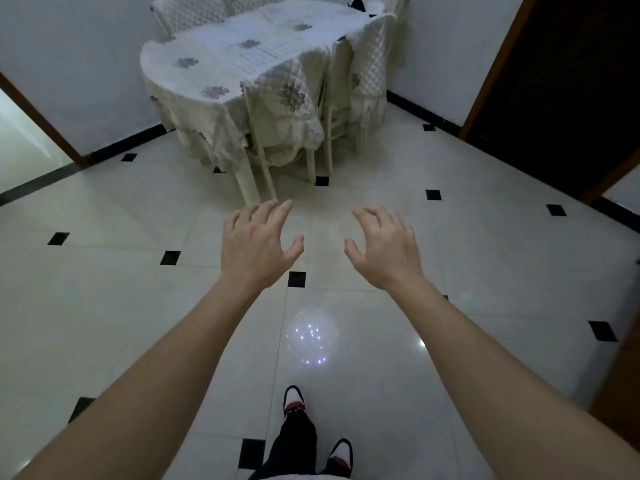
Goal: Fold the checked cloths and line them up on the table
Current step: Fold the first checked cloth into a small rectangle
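Pale floor tiles [104, 306] run ahead to the draped worktop [166, 64] in the far corner. On it lie the checked cloths [256, 50], washed out and blurred, so I cannot count them. My left hand [258, 244] and right hand [384, 247] hover well short of the worktop, apart, fingers spread, holding nothing. Quilted chairs [375, 60] crowd its right side, partly hidden.
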Action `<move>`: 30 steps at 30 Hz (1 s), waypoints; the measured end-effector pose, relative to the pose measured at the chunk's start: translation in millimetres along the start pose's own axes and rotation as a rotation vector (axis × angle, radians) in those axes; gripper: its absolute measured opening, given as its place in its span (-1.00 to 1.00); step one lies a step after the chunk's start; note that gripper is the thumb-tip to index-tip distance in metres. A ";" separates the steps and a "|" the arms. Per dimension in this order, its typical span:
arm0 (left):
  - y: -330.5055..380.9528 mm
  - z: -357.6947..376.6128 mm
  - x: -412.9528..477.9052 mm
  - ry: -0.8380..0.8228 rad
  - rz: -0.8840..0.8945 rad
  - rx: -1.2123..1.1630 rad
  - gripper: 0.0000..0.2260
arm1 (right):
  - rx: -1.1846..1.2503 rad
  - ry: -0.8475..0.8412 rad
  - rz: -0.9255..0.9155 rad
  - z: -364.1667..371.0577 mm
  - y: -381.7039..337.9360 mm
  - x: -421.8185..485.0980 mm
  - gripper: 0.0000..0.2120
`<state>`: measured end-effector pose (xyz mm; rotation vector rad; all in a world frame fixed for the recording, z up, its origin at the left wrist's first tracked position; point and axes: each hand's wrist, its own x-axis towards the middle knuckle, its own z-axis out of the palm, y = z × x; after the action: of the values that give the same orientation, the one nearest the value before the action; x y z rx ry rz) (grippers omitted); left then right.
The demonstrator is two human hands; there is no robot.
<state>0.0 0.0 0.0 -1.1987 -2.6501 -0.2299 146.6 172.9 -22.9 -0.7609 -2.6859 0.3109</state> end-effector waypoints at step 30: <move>-108.7 111.8 396.9 0.030 0.102 -0.058 -0.43 | -0.108 -0.035 0.022 90.4 32.5 388.7 -0.50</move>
<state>-352.1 240.4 -7.7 -1.3333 -2.5645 -0.3059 -183.6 399.3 -17.0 -0.8243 -2.7474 0.1874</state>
